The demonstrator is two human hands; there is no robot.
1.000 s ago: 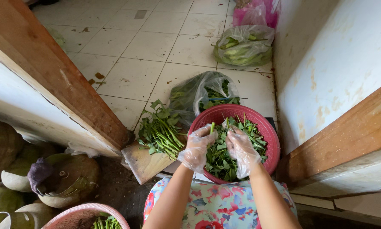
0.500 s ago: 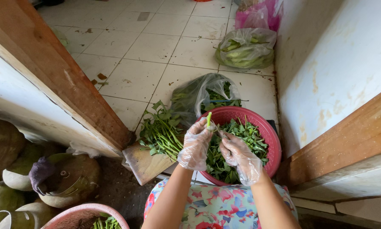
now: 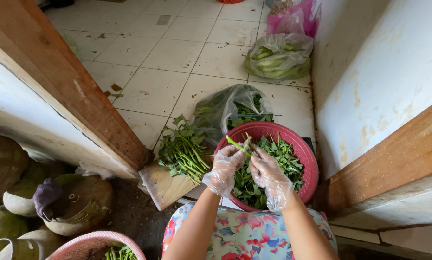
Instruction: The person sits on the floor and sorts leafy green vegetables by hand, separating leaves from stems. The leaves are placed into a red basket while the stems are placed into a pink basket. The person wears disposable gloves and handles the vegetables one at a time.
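Both my hands wear clear plastic gloves and meet over a red basket full of picked green leaves. My left hand and my right hand pinch the same green vegetable stem between their fingertips, holding it above the basket. A bundle of leafy stems lies on a wooden board just left of my left hand.
A clear bag of greens lies behind the basket on the tiled floor. Another bag of green vegetables and a pink bag sit farther back. Wooden door frames flank me. Coconut husks and a pink basket lie at left.
My hands rose out of the leaves in the basket. They came together, and both now pinch one stem above it.
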